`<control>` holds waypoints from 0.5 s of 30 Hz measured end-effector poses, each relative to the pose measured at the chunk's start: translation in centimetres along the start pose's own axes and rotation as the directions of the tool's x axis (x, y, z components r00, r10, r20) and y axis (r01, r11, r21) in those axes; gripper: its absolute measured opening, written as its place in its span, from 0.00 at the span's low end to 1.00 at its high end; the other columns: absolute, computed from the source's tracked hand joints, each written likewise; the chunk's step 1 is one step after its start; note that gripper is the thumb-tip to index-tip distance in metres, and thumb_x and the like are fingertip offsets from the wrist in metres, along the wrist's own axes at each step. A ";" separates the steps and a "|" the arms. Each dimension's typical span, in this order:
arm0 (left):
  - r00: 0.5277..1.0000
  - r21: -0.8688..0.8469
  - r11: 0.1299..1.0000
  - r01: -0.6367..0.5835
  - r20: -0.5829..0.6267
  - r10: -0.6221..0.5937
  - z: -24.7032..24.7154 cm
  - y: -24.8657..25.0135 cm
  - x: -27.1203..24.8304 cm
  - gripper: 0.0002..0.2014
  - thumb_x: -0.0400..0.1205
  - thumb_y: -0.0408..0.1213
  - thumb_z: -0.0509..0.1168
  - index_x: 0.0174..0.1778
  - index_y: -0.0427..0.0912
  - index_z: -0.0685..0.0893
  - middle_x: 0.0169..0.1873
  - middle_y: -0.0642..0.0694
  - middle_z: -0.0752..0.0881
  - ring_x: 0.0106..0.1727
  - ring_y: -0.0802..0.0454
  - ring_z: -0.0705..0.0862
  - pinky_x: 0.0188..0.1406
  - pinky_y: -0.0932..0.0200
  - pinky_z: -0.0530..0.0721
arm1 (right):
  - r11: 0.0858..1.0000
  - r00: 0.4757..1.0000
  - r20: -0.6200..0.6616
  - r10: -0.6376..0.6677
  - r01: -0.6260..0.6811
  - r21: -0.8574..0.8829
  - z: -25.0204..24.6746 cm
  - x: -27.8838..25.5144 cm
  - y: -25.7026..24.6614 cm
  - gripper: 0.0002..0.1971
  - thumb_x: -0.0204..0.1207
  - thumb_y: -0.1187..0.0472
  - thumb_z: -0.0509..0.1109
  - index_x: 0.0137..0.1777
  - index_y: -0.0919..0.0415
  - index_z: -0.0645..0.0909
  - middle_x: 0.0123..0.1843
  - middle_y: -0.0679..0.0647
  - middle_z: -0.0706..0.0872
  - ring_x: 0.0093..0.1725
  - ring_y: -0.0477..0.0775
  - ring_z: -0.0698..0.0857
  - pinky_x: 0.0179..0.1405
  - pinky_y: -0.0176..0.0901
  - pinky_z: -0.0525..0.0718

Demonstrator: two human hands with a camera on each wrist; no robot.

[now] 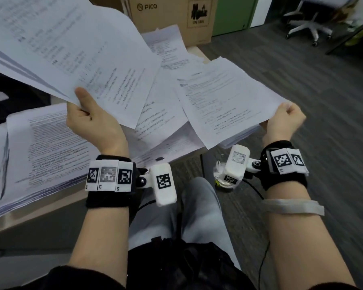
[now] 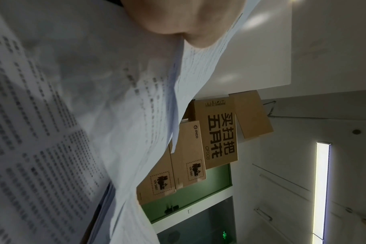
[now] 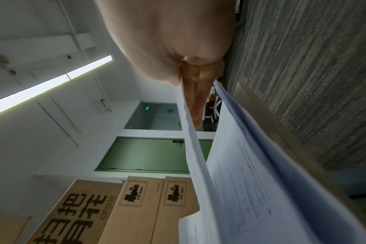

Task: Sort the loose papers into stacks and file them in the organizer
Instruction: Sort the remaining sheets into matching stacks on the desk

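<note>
My left hand (image 1: pixel 86 107) grips a thick sheaf of printed papers (image 1: pixel 71 49) by its lower edge, lifted above the table, thumb on top. From the left wrist, that sheaf (image 2: pixel 63 115) fills the left side under the thumb (image 2: pixel 173 18). My right hand (image 1: pixel 285 116) pinches the near right corner of a single printed sheet (image 1: pixel 222 101), raised off a stack at the table's corner. The right wrist view shows fingers (image 3: pixel 193 102) under the lifted sheet (image 3: pixel 194 148), with the stack (image 3: pixel 261 181) below. More loose sheets (image 1: pixel 164 114) lie spread between my hands. No organizer is in view.
A tall stack of printed papers (image 1: pixel 40 153) sits on the wooden table (image 1: pixel 50 208) at the left. Cardboard boxes (image 1: pixel 172 15) stand behind the table. An office chair base (image 1: pixel 310 28) is on the grey carpet at the far right. My legs are under the table's edge.
</note>
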State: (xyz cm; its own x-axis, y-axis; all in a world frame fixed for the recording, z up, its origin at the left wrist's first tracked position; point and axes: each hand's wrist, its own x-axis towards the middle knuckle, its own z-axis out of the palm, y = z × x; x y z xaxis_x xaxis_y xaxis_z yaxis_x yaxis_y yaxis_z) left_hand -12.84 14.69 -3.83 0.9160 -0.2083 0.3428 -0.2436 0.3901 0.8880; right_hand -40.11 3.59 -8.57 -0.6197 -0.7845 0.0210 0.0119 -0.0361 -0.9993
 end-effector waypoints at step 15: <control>1.000 -0.103 0.994 -0.029 0.008 0.030 3.2 0.4 -1.8 0.18 0.86 0.32 0.57 0.29 0.49 0.74 0.18 0.63 0.75 0.25 0.70 0.74 0.35 0.73 0.78 | 0.929 0.984 0.105 -0.141 0.168 -0.328 -1.0 3.3 0.7 0.18 0.82 0.63 0.58 0.69 0.63 0.79 0.64 0.60 0.85 0.63 0.54 0.82 0.56 0.31 0.72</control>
State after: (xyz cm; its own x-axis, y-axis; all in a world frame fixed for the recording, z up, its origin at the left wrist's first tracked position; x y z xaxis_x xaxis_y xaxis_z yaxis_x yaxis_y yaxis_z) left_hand -15.60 12.35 -3.07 0.9058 -0.2033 0.3717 -0.2362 0.4859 0.8415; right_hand -42.95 1.62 -9.20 -0.5297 -0.8320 0.1651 -0.3509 0.0378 -0.9356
